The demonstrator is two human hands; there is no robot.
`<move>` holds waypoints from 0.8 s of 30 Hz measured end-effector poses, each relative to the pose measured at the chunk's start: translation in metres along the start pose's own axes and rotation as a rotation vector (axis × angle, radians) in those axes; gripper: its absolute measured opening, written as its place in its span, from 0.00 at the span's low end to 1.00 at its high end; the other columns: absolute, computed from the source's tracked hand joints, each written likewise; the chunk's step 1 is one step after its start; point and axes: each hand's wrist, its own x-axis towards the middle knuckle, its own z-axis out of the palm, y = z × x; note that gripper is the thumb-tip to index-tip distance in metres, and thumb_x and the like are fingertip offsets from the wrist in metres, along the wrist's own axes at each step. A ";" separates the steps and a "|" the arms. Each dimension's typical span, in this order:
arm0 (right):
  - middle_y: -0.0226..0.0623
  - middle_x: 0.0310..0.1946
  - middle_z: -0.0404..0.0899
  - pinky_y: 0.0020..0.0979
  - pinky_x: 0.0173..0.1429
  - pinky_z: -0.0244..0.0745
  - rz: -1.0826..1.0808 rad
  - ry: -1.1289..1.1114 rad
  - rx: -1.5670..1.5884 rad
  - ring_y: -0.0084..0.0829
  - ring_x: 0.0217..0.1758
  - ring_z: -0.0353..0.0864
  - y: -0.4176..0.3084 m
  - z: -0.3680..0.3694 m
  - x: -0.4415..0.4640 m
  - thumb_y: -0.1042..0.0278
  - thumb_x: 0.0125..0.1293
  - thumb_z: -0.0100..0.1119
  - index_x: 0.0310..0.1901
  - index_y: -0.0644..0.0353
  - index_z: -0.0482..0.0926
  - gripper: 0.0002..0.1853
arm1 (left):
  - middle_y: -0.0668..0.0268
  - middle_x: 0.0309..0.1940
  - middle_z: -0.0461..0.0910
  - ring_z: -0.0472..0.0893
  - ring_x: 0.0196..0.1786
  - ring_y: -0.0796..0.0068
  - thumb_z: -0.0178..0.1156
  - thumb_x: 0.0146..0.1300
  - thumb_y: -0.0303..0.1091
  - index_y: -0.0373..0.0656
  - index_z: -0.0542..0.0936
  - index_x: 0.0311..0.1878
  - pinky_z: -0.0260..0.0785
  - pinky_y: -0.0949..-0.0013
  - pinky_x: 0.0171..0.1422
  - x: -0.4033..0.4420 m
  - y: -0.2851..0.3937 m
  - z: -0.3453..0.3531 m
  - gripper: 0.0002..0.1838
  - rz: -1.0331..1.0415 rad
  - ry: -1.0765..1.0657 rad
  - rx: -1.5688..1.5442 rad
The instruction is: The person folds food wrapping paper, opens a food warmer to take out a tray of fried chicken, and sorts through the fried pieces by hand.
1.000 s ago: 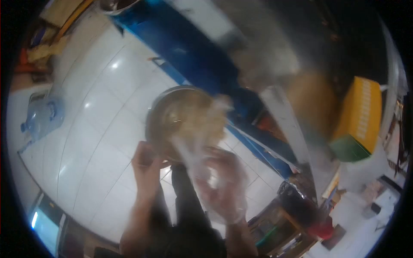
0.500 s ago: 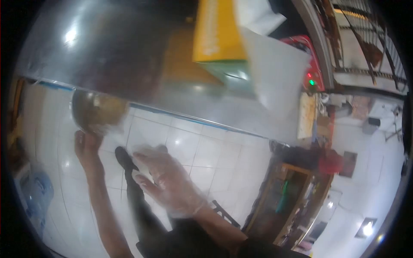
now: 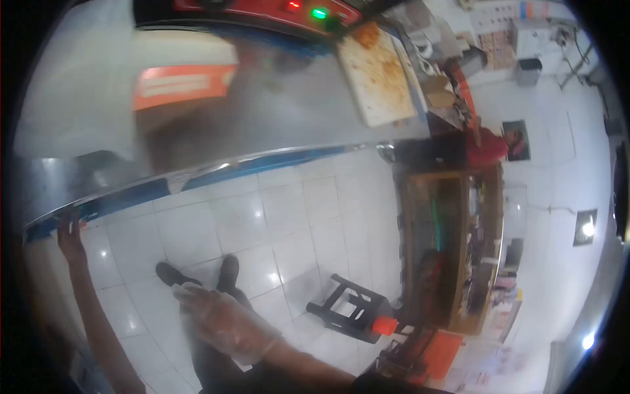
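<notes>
My left hand is bare and raised at the far left, by the blue edge of the metal counter. Its fingers are apart and nothing shows in them. My right hand, in a clear plastic glove, hangs over my legs above the tiled floor. Its fingers stretch loosely to the left, and it holds nothing. On the counter lie a box with an orange label and a stained white cutting board.
A dark plastic stool stands on the floor at lower centre. Beyond it is a wooden cabinet with glass. At the top is a red appliance with lights. A person in red is at the counter's far end.
The view has swung right along the counter. The metal bowl that my left hand held is out of view, and that hand is now empty. My gloved right hand has moved down and left.
</notes>
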 end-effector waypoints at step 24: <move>0.52 0.57 0.75 0.42 0.64 0.68 0.455 0.371 -0.268 0.51 0.59 0.74 0.077 -0.077 -0.278 0.60 0.67 0.55 0.61 0.64 0.70 0.24 | 0.58 0.28 0.83 0.82 0.38 0.56 0.38 0.72 0.55 0.41 0.81 0.34 0.72 0.55 0.49 -0.585 0.071 0.207 0.29 -0.436 -1.214 0.773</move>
